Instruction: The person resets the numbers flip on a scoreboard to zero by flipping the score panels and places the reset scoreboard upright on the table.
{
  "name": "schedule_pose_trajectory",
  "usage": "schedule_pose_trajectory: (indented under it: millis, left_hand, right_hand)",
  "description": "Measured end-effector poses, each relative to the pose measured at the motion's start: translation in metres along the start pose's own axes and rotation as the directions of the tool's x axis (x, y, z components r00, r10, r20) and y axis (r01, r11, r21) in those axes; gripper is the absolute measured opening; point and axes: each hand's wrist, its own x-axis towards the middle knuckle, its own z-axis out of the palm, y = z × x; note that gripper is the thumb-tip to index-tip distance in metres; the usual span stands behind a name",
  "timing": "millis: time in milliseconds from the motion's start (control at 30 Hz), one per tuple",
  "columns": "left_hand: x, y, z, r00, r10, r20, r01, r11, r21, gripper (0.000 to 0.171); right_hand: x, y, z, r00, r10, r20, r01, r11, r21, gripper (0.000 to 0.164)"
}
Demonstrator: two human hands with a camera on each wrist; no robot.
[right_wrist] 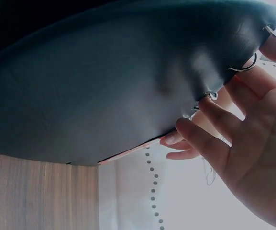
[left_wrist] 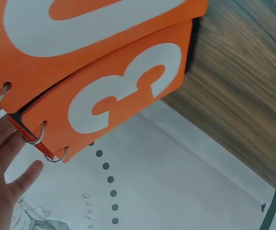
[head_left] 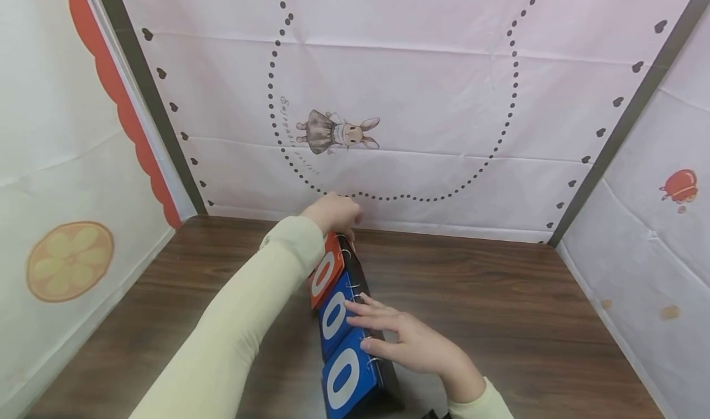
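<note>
A black flip scoreboard (head_left: 392, 382) with ring-bound number cards stands on the table. Two blue cards (head_left: 363, 370) show 0 at its near end; a red-orange card (head_left: 334, 270) beyond them also shows 0. At the far end my left hand (head_left: 333, 212) reaches over the top edge. The left wrist view shows an orange card reading 3 (left_wrist: 114, 96), with that hand's fingers beside the rings and its thumb held apart. My right hand (head_left: 413, 342) rests spread fingers along the ringed top edge. From the right wrist view, its fingers touch the ridge above the black back panel (right_wrist: 104, 81).
The wooden table (head_left: 499, 308) extends on both sides of the scoreboard. A white cloth wall (head_left: 432, 111) with a printed rabbit (head_left: 338, 132) rises behind it. Further cloth panels (head_left: 61, 160) stand at left and right.
</note>
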Motion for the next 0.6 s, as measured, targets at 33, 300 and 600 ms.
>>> schedule_pose_trajectory:
  millis: [33, 300, 600]
  left_hand:
    - [0.0, -0.001, 0.0, 1.0, 0.009, -0.005, -0.009, 1.0, 0.006, 0.042]
    - [0.002, -0.006, -0.004, 0.987, 0.145, -0.071, -0.129, 0.973, 0.19, 0.035]
    - [-0.003, -0.022, -0.008, 0.984, 0.1, -0.146, -0.099, 0.995, 0.02, 0.046]
  right_hand:
    - [0.0, 0.0, 0.0, 1.0, 0.002, 0.0, -0.002, 1.0, 0.002, 0.041]
    - [0.001, -0.001, 0.002, 1.0, -0.01, -0.003, 0.01, 1.0, -0.016, 0.041]
    - [0.0, 0.0, 0.001, 1.0, 0.004, -0.009, -0.005, 1.0, -0.03, 0.04]
